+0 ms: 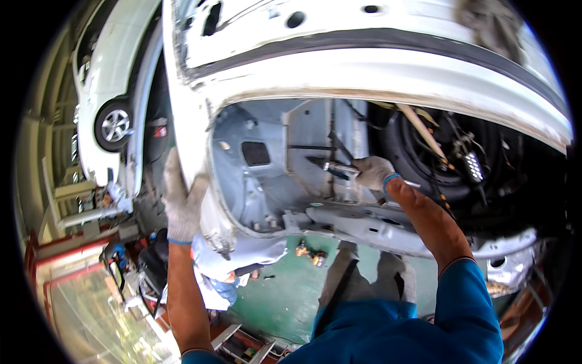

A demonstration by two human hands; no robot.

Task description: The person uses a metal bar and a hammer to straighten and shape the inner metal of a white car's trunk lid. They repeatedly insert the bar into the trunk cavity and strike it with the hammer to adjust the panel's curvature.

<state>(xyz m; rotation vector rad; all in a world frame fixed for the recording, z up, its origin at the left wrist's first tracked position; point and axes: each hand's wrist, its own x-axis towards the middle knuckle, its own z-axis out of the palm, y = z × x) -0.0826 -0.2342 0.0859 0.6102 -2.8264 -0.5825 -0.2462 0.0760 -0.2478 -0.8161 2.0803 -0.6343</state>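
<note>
One blue shirt (394,333), two gloved hands (183,209): the right (373,172) grips one tool (337,168).

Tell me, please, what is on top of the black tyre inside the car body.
A tan stick and a perforated silvery part show over the black tyre; whatever lies beneath is hidden.

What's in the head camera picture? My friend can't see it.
A gloved right hand holds a metal tool inside the opening of a white car body, while the gloved left hand is at the body's edge. Below is green floor.
</note>
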